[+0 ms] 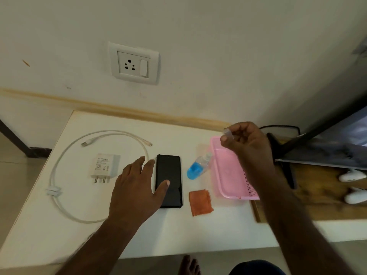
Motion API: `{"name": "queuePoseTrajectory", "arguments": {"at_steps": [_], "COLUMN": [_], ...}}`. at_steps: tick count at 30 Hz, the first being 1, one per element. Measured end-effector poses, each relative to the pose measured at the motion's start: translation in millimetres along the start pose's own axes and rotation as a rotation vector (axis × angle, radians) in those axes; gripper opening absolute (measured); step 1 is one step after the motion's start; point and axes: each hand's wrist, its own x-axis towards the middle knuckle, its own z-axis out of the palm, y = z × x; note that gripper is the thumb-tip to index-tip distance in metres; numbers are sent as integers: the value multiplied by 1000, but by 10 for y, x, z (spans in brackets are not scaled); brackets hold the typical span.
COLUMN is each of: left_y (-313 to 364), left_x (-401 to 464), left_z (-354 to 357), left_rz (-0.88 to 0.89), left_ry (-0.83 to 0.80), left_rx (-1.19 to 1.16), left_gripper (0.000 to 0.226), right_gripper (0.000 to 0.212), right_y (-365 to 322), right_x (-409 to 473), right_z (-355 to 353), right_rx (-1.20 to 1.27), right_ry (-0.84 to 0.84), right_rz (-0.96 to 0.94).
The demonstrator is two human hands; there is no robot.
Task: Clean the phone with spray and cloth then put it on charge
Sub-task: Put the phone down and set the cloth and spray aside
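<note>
The phone [168,180] lies flat on the bench [139,231] under the left hand [137,187], fingers spread, while the right hand [246,143] pinches a clear cap [227,133] above the pink tray [228,175], beside the spray [198,165].

My left hand [137,183] reaches forward, palm down, fingers spread. My right hand [246,143] is raised, fingertips pinched together, apparently on something small and clear.

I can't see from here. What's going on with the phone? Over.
Left hand open, thumb on phone. Right hand pinching small clear cap above pink tray. Spray and cloth untouched. Charger unplugged.
</note>
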Motion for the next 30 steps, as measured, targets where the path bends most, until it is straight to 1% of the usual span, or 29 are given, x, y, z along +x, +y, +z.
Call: {"name": "queuePoseTrajectory", "arguments": {"at_steps": [2, 5, 7, 11, 18, 24, 27, 30], "left_y": [-11, -39, -55, -68, -59, -66, -82, -93], "left_x": [-8, -14, -1, 19, 34, 30, 25, 6], "left_z": [-3, 12, 23, 48, 63, 72, 93, 98], "left_rz": [3, 13, 4, -13, -34, -14, 5, 13], "left_ry": [1, 22, 21, 18, 8, 33, 75, 89], "left_rx": [2, -7, -12, -17, -29, -39, -41, -62], "left_gripper": [86, 81, 80, 84, 88, 87, 79, 81], "right_gripper": [31, 26, 23, 25, 22, 22, 22, 29], "right_y": [24, 73, 152, 319, 398, 451, 493, 532], "right_x": [-163, -316, -382, -442, -416, -424, -424, -444], "right_z": [102, 229, 283, 310, 355, 431, 454, 504], "right_rx": [-57, -239, -294, -315, -335, -371, -366, -356], "right_ry": [10, 67, 78, 92, 110, 53, 75, 104], "right_rz": [-19, -75, -59, -11, -22, -7, -43, -100]}}
